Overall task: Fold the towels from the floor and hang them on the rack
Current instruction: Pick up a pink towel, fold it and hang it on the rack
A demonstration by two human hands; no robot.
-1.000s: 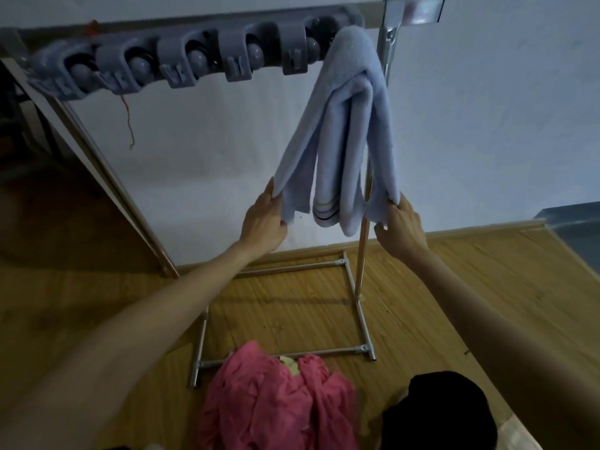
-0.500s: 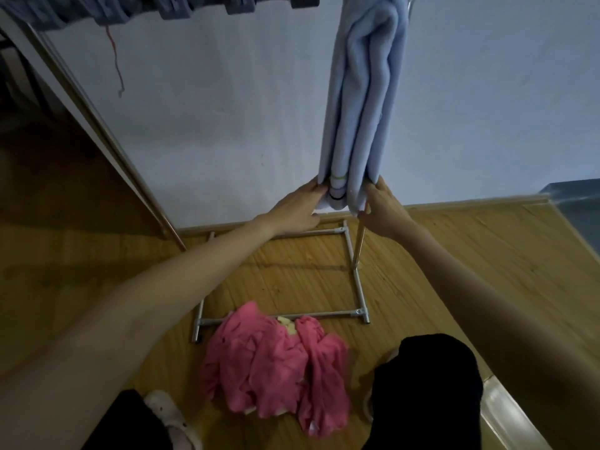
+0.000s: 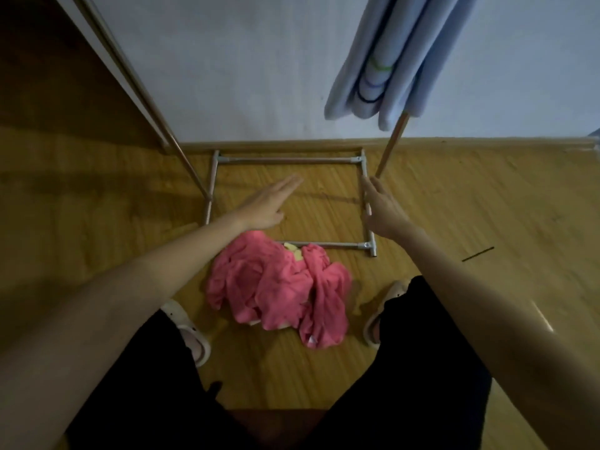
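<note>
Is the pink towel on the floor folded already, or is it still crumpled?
Crumpled. The pink towel lies in a bunched heap of loose folds on the wooden floor, and neither hand touches it.

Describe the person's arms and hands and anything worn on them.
Both arms are bare from as far up as the frame shows down to the fingers: no sleeves, gloves, watch or bands. The left hand and right hand show no rings that can be made out. Lower down, the person wears dark trousers and pale slippers.
</note>
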